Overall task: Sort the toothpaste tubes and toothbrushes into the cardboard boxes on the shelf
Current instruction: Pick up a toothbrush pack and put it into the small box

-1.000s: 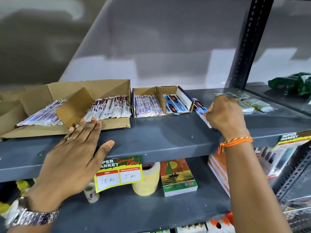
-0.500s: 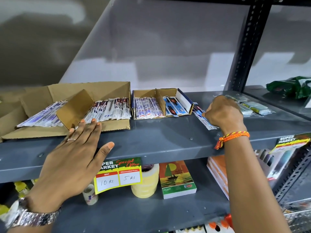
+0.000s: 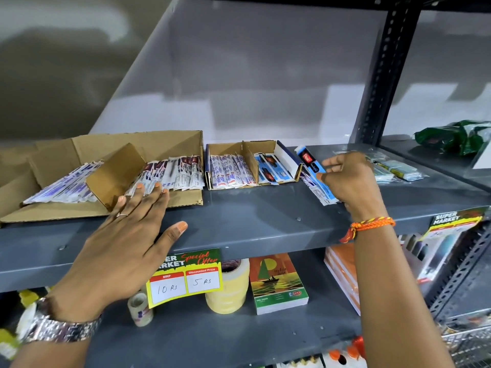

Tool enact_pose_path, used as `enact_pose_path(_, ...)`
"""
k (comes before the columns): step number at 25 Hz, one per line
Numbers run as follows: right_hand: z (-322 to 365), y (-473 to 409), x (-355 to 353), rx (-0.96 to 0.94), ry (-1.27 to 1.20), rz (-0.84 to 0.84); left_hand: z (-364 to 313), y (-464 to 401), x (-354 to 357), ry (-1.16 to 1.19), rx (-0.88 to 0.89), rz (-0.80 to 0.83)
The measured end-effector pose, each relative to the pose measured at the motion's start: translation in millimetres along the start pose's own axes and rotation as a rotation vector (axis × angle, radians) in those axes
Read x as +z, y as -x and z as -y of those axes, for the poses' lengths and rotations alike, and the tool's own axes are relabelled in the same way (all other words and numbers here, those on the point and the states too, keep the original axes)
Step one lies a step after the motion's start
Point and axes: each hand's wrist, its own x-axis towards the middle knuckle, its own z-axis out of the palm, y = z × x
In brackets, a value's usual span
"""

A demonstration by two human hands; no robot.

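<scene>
Now the right hand (image 3: pixel 350 179) pinches a blue toothbrush pack (image 3: pixel 313 166) just beside the small cardboard box (image 3: pixel 252 166) on the shelf (image 3: pixel 265 219). Flat and open, the left hand (image 3: pixel 127 235) holds nothing.

Grey metal shelf (image 3: pixel 252 221) with perforated dark upright (image 3: pixel 382 75); pale glossy wall (image 3: pixel 239 62) behind, soft reflections. Lower shelf (image 3: pixel 239 338) beneath.

Left hand (image 3: pixel 125 240) reaches forward flat, palm down, fingers spread, thumb out to the side — right hand (image 3: pixel 350 179) extended on a straight forearm, fingers curled in a pinch.
</scene>
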Motion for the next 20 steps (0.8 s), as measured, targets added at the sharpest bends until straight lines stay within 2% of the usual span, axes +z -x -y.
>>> enact_pose_path(4, 11, 16, -3, 0.021, -0.447, 0.026, -1, 0, 4, -0.014, 0.000, -0.017)
enact_pose_path(7, 25, 33, -8, 0.000, -0.643, 0.092, 1, 0, 6, -0.024, -0.001, -0.018)
enact_pose_path(16, 48, 72, -23, -0.135, -0.726, 0.250, 2, -1, 9, -0.045, -0.005, -0.028)
enact_pose_path(20, 55, 61, -23, -0.163, -0.698, 0.243, 2, -1, 9, -0.040, -0.002, -0.026)
